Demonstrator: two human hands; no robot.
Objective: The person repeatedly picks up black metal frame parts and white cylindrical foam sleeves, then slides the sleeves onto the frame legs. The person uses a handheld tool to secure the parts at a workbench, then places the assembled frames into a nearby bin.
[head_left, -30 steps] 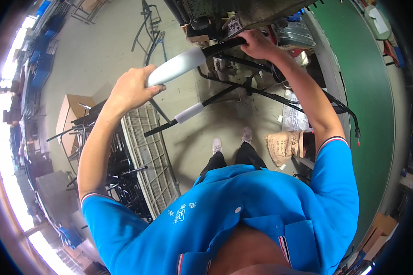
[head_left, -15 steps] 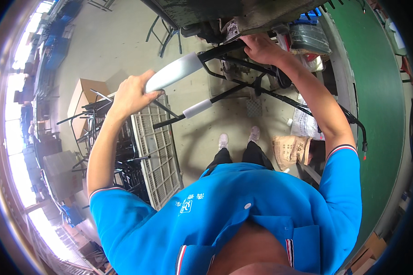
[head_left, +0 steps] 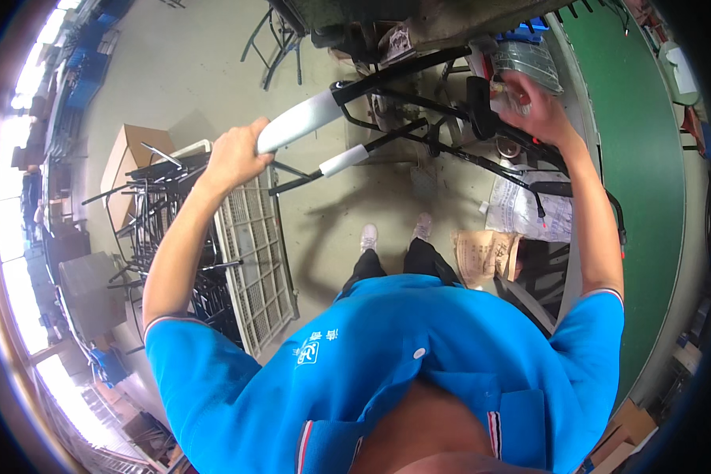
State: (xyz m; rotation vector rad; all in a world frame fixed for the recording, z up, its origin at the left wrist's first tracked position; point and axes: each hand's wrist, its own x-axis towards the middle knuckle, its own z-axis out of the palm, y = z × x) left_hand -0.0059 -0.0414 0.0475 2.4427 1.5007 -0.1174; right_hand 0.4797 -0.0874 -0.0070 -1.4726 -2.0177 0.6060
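My left hand (head_left: 241, 154) is closed round the end of a white sleeve (head_left: 296, 124) on a black tubular metal frame (head_left: 407, 73). The frame slants up and right beneath a dark machine (head_left: 450, 28) at the top. A second, shorter white sleeve (head_left: 344, 160) covers a lower, thinner tube. My right hand (head_left: 541, 118) is off the upper tube, just right of a black pad-like part (head_left: 479, 109) of the frame. Its fingers are slightly blurred but look apart, with nothing visible between them. Black cables hang below it.
A stack of black metal frames (head_left: 166, 213) leans by a white wire grid panel (head_left: 257, 253) and a cardboard box (head_left: 130, 170) at left. A brown paper sack (head_left: 486, 254) and white bag (head_left: 529, 207) lie at right, before a green surface (head_left: 648, 182). A black stand (head_left: 275, 51) is at upper left.
My right hand has left the upper tube near the machine and moved right and down, its fingers opening. My left hand keeps its grip on the white sleeve. The frame has shifted slightly.
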